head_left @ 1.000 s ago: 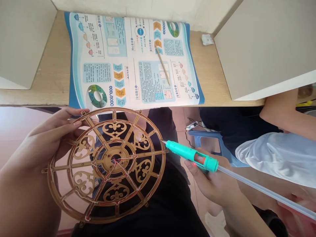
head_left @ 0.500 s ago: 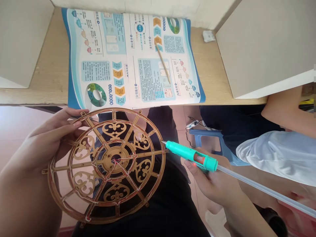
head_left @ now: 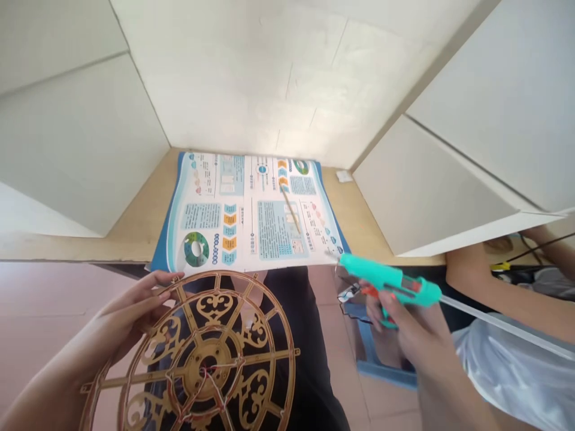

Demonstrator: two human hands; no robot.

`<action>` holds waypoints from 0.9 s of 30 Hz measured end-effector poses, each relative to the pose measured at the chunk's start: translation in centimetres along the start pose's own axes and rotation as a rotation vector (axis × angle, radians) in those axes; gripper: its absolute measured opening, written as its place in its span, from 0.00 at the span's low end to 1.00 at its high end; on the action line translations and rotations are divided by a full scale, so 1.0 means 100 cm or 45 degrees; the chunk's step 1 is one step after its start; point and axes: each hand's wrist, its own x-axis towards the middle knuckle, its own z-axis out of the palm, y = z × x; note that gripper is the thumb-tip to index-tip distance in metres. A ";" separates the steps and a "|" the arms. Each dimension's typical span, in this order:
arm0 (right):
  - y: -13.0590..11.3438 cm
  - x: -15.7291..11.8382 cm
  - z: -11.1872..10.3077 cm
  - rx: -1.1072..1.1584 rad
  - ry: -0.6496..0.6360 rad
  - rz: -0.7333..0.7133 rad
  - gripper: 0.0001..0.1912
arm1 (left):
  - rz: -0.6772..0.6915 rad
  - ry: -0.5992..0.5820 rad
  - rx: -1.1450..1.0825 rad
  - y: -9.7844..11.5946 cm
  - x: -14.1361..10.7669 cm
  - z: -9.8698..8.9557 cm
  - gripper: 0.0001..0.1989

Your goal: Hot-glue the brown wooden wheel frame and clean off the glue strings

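Note:
A round gold-brown openwork frame point(head_left: 206, 365) with scroll ornaments and thin wires hangs over my lap, its lower part cut off by the picture's bottom. My left hand point(head_left: 144, 305) grips its upper left rim, fingers and thumb pressed round the edge. On the right, my right hand point(head_left: 406, 323) is wrapped round the handle of a turquoise glue gun point(head_left: 381, 275). A long clear glue stick point(head_left: 498, 323) sticks out of its back. The nozzle points left, apart from the frame, near the lower right corner of the printed sheet point(head_left: 287, 239).
The sheet lies on a wooden table point(head_left: 359, 209) between white panels, with a thin wooden stick point(head_left: 290, 209) on it. A small white packet point(head_left: 344, 176) is at the back right. Beyond the right panel shows another person's arm point(head_left: 507, 287). A blue stool point(head_left: 381, 359) stands below.
The view has tilted up, showing more wall and panels. The glue gun has moved away from the frame's right rim, towards the right and the table edge. My left hand still holds the frame.

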 end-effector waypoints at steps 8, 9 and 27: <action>0.051 0.137 0.030 -0.940 0.050 0.246 0.35 | 0.098 0.207 -0.176 0.005 -0.015 0.000 0.27; 0.055 0.146 0.030 -0.973 0.005 0.281 0.36 | 0.094 0.244 -0.195 0.007 -0.018 -0.001 0.28; 0.026 0.196 0.130 -1.007 -0.119 0.024 0.11 | 0.267 0.422 -0.136 -0.008 -0.027 -0.013 0.24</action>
